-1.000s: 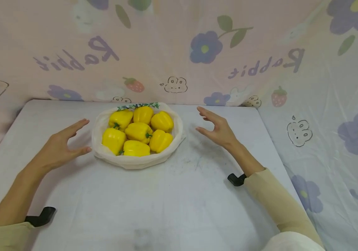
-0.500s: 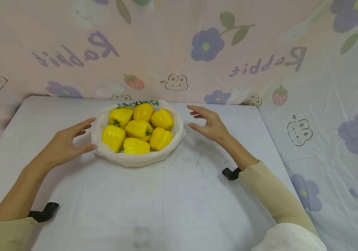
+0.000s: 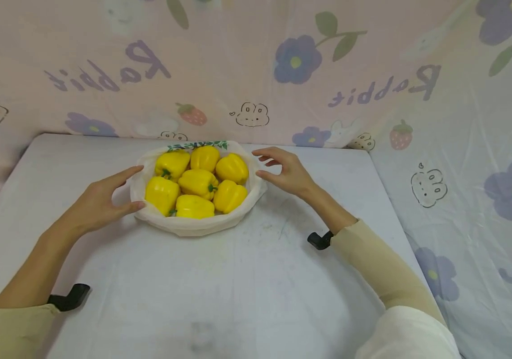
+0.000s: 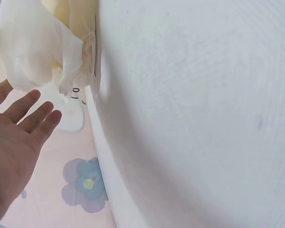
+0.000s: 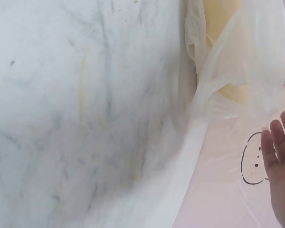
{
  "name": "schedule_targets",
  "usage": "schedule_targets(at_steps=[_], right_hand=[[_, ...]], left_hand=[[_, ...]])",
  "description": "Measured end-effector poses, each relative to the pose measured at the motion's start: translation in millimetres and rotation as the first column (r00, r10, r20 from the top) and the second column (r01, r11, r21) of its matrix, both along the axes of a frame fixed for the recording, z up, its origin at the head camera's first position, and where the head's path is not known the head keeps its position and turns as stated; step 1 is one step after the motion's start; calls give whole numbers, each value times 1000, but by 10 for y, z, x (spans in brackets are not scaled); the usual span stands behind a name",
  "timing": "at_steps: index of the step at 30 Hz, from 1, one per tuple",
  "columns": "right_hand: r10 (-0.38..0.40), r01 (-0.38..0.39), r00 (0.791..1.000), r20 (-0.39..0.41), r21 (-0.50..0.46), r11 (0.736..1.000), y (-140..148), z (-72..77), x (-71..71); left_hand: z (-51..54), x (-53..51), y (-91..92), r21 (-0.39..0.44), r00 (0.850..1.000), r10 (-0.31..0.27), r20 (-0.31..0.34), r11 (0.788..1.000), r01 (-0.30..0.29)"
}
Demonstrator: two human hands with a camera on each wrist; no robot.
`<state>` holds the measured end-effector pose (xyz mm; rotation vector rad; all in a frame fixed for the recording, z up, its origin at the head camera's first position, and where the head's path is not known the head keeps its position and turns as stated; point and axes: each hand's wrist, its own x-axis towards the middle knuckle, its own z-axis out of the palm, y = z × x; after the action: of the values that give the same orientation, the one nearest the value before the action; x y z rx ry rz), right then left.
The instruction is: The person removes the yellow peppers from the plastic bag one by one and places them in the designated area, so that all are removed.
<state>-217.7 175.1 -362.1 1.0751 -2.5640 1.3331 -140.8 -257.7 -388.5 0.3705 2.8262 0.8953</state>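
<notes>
Head view: the bag (image 3: 199, 228) sits on the far part of the worktop (image 3: 238, 289), left of centre, between the left hand (image 3: 96, 203) and right hand (image 3: 286, 173). Both hands' fingers are loose and grasp nothing; whether the left ones touch the bag, I cannot tell. Lifted unevenly, the thin bag could sag and spill its peppers (image 3: 196, 183). Seven yellow ones lie inside it.
</notes>
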Motion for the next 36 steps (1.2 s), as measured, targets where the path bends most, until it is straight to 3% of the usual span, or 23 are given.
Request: schedule_targets(at_steps=[7,17,27,36], right_hand=[[33,-34,999,32,38,999,-33,-199,-196],[5,-20,995,100,155,988,-163,-245,-297],[11,-47,984,177,203,978,-285,-262,-351],[4,-60,985,174,322,945,-364,-248,-429]], left_hand=[[-15,-11,15,9,1000,-20,-4,1000,20],[-40,-35,18,63,999,-33,3,997,33],[-25,-42,25,126,999,-44,-18,991,45],[18,-76,36,117,998,-54,-21,992,56]])
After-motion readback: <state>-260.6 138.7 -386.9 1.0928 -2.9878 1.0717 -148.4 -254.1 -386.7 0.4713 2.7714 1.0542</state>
